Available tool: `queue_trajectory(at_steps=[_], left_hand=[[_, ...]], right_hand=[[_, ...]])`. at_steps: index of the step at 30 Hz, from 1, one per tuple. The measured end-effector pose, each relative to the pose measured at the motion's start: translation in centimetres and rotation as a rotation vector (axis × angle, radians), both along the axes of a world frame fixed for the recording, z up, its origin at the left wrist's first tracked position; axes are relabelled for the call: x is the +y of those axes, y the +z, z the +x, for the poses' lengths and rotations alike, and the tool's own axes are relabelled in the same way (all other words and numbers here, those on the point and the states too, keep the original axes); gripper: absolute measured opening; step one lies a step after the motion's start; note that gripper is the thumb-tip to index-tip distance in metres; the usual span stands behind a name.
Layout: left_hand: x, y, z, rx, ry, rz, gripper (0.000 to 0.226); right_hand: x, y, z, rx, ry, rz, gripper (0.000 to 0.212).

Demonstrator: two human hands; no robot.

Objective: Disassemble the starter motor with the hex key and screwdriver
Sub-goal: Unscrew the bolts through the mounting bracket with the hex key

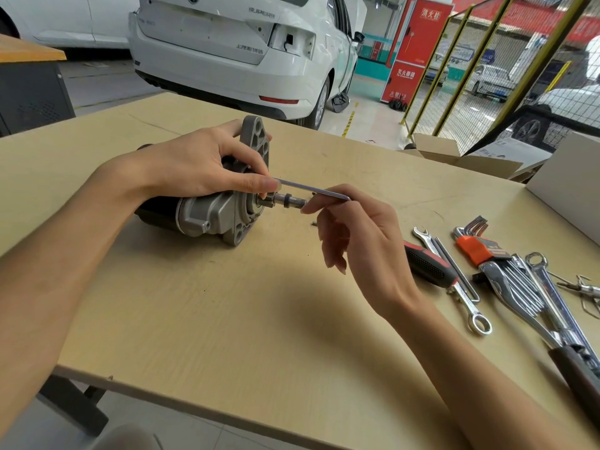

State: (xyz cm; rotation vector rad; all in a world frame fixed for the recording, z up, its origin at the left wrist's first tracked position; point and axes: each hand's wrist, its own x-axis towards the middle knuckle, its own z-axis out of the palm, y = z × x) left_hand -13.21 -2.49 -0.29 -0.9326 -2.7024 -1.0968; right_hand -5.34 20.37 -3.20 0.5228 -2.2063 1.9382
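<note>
- Starter motor (207, 209) lies on its side on the wooden table (227, 319), mounting flange facing right, shaft sticking out.
- Left hand (194, 167) drapes over the housing — its thumb and forefinger pinch the near end of the hex key (313, 190).
- Right hand (354, 232) pinches the key's far end, other fingers loosely curled.
- Off to the right: red-and-black screwdriver (428, 264), wrench (454, 284), orange hex key set (477, 245) — all untouched.

Matt cast-metal starter motor (224, 203), glossy steel hex key (313, 190), and smooth pale wood-grain table (227, 303).
</note>
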Motion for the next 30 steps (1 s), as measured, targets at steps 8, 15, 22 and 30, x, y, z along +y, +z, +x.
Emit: queue_trajectory(at_steps=[8,15,22,30], left_hand=[[0.0,0.1,0.1,-0.025,-0.004,0.006,0.028],[-0.1,0.1,0.1,-0.014,-0.029,0.010,0.020],[-0.1,0.0,0.1,0.008,-0.030,0.015,0.022],[-0.1,-0.1,0.0,0.005,-0.003,0.007,0.024]], right_hand=[[0.2,0.1,-0.3,-0.091,-0.095,-0.037,0.027],[0.4,0.4,-0.3,-0.209,-0.115,-0.134,0.027],[0.9,0.9,-0.4,-0.311,0.041,-0.270,0.046],[0.7,0.9,-0.4,-0.295,0.222,-0.258,0.053]])
